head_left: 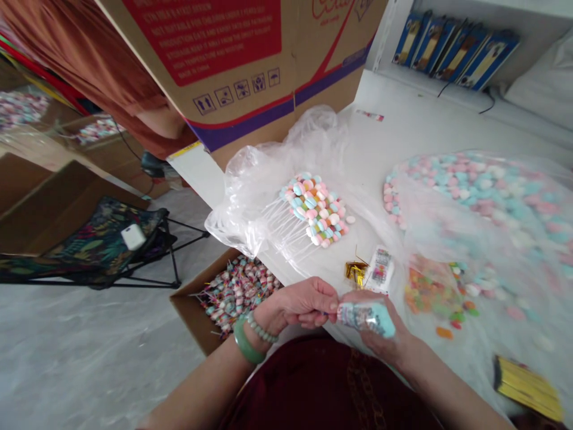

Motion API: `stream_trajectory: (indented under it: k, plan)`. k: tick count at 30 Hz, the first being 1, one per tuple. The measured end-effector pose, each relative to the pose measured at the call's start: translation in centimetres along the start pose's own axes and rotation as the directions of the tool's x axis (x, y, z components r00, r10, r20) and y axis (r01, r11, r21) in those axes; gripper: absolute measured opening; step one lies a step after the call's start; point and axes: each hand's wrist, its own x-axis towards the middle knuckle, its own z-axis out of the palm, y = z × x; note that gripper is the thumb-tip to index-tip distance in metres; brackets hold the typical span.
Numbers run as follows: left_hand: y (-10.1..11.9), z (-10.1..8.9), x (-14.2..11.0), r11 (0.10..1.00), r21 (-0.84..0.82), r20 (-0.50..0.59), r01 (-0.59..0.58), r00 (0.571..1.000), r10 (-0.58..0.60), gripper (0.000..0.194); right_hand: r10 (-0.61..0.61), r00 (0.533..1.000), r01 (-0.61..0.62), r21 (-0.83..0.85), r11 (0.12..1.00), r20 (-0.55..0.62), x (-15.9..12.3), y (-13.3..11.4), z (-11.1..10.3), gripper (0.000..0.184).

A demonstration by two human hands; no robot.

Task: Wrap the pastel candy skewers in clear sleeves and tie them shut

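Observation:
My right hand (380, 331) grips a wrapped candy skewer (366, 315), pastel candies in a clear sleeve, just above my lap. My left hand (308, 303), with a green bangle and a bead bracelet on the wrist, pinches the sleeve's left end, fingers closed. Right in front of my hands lie gold twist ties (357, 272) and an empty printed sleeve (380, 267). Farther back, a pile of unwrapped candy skewers (316, 209) rests on a clear plastic sheet.
An open carton (185, 304) of wrapped skewers stands on the floor at my left. A big bag of loose pastel candies (478, 191) and a smaller bag of coloured candies (432, 292) lie right. A large cardboard box (250, 71) stands behind. A stack of gold strips (528, 388) sits at the lower right.

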Motion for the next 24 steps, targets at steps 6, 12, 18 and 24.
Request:
stream_trajectory:
  k: [6,12,18,24]
  plan:
    - [4.0,3.2,-3.7,0.649,0.75,-0.223,-0.129,0.874,0.432,0.022,-0.355,0.775,0.626,-0.711,0.32,0.522,0.4,-3.5,-1.3,0.021]
    - [2.8,7.8,-2.9,0.544,0.839,-0.526,-0.016,0.232,0.818,0.02,-0.201,0.977,0.182,-0.205,0.962,-0.077,3.9,-5.9,0.1,0.018]
    - [-0.3,3.2,-1.2,0.921,-0.052,-0.411,-0.387,0.849,0.333,0.066,-0.192,0.973,0.199,0.043,0.979,-0.131,3.1,-3.4,2.5,0.026]
    - [-1.7,0.5,-3.5,0.956,0.154,-0.25,-0.251,0.926,0.283,0.049,0.051,0.998,-0.052,0.015,0.999,0.04,2.8,-1.0,2.1,0.021]
